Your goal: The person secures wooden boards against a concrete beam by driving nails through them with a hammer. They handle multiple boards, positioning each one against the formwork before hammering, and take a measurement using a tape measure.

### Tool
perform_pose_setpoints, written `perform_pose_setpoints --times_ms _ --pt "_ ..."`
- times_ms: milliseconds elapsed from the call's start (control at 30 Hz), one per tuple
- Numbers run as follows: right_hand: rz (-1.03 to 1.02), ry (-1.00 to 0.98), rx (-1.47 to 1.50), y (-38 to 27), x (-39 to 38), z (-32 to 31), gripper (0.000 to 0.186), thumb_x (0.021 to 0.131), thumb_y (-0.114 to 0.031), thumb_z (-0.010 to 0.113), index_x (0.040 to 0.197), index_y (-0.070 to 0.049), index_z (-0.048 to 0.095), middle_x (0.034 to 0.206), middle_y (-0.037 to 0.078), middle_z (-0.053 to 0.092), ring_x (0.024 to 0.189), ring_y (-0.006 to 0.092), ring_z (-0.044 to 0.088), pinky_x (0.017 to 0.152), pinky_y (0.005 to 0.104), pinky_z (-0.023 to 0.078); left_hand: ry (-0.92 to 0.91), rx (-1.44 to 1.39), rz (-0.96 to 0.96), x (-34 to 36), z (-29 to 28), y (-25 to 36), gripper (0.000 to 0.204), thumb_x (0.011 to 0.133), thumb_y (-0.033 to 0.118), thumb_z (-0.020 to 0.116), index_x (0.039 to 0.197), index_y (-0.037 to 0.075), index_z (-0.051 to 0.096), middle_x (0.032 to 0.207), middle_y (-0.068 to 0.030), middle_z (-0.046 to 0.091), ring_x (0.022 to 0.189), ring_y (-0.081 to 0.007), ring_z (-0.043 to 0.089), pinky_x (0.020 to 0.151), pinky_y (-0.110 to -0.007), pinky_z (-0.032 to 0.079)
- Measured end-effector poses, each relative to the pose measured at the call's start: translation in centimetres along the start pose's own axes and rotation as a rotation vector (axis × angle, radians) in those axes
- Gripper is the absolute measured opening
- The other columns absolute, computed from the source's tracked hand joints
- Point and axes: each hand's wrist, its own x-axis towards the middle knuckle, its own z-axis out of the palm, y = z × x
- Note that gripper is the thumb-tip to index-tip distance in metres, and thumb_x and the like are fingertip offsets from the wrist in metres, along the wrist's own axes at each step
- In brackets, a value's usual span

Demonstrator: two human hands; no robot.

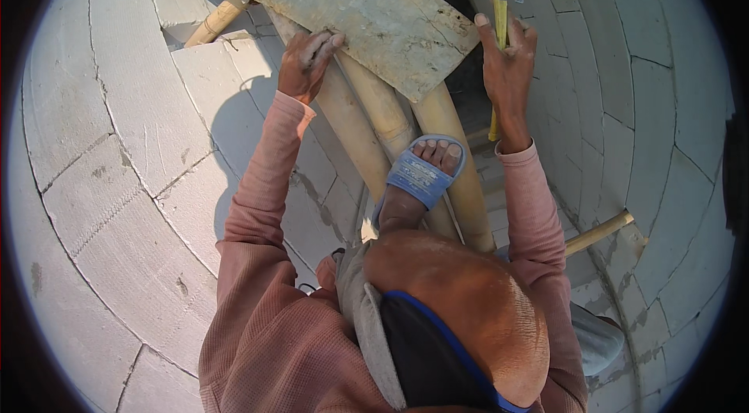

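In my right hand (511,54) is a hammer (500,19) with a yellow handle, its grey metal head pointing up and away from me. The hand is closed round the handle, just right of the plank's corner. My left hand (308,62) is at the near edge of a weathered, grey-stained plank (367,15), with its fingers curled and pressed together. Whatever those fingers may hold is too small or hidden to make out. Under the plank run several thick bamboo poles (373,105), slanting away from me.
My foot in a blue sandal (421,175) is on the bamboo poles. Walls of pale blocks (133,77) rise at left and right (655,116). A thinner bamboo pole (601,233) sticks out at the right; another pole end (218,19) shows at the upper left. A dark gap (468,93) lies beside the plank.
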Motion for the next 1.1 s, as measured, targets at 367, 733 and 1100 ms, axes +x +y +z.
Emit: perform_pose_setpoints --times_ms 367,733,1100 --pt "-0.005 -0.271 0.115 -5.1 -0.6 -3.1 0.038 0.094 -0.025 0.071 0.121 0.002 0.067 0.096 0.016 0.071 0.081 0.0180 0.064 0.076 0.0327 0.052 -0.007 0.102 0.212 0.4 0.4 -1.4 0.020 0.094 0.023 0.066 0.106 0.008 0.072 0.093 -0.0050 0.071 0.078 -0.0247 0.058 0.074 -0.038 0.048" --pt "-0.273 -0.498 0.136 -7.8 -2.3 -2.9 0.037 0.100 -0.018 0.060 0.127 0.007 0.059 0.111 0.024 0.068 0.097 0.0367 0.069 0.085 0.0393 0.053 0.080 0.110 0.237 -0.6 0.8 -0.9 0.023 0.083 0.012 0.076 0.106 0.008 0.074 0.093 -0.0064 0.072 0.081 -0.0263 0.062 0.073 -0.039 0.050" --pt "-0.499 -0.404 0.077 -10.9 -3.0 -0.4 0.038 0.101 -0.014 0.057 0.130 0.010 0.052 0.113 0.031 0.065 0.102 0.0423 0.067 0.086 0.0431 0.055 0.125 0.036 0.173 -1.6 1.7 -1.4 0.023 0.081 0.007 0.076 0.104 0.007 0.073 0.102 -0.0081 0.072 0.088 -0.0295 0.064 0.077 -0.041 0.051"
